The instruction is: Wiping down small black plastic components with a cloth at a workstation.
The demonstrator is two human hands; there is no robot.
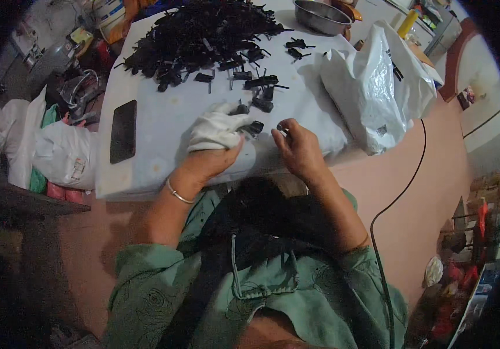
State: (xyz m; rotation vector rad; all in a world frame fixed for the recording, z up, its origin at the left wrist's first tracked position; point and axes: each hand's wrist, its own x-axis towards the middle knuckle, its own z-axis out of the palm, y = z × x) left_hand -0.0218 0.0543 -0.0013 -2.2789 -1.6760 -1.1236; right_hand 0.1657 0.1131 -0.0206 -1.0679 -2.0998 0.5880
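Observation:
My left hand (216, 129), in a white work glove, grips a small black plastic part (255, 128) near the table's front edge. The part juts out to the right from between its thumb and fingers. Just right of it, my bare right hand (300, 145) is closed in a pinch, apart from the part; anything between its fingertips is too small to make out. Beyond my hands, several loose black parts (262, 104) with thin prongs lie on the pale tablecloth (162, 128). Behind them rises a large heap of similar black parts (203, 38).
A dark phone (123, 131) lies on the table's left side. On the right stands a bulging white plastic bag (372, 87), with a metal bowl (322, 17) farther back. Filled bags (63, 151) sit beyond the left edge. A black cable (398, 200) runs down at right.

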